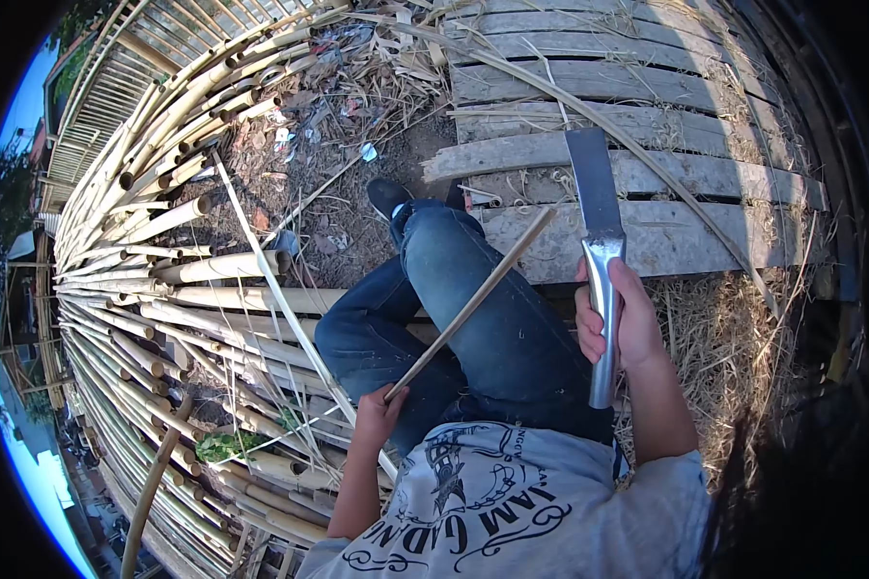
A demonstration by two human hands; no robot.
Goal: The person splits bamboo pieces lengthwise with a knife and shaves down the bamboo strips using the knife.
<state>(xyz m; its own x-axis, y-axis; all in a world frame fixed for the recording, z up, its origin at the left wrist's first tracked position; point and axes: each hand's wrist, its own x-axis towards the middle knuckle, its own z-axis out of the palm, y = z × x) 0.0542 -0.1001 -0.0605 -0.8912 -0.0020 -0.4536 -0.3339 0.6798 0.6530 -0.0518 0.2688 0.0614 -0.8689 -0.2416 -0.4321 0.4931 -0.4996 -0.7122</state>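
My left hand [380, 417] is closed around the lower end of a thin bamboo strip [473, 301]. The strip slants up and to the right across my jeans [463, 265], its far end near the plank platform. On the right, my right hand [628, 314] grips the shiny metal handle of a broad-bladed machete [596, 188]. The blade points away from me, above the platform, with its flat side showing. Strip and blade are apart, a small gap between them.
A wooden plank platform [647, 227] lies ahead to the right, with a long split strip [637, 145] across it. Bamboo poles [227, 267] are heaped on my left. Dry straw [700, 347] covers the ground at right; shavings and litter [357, 87] lie ahead.
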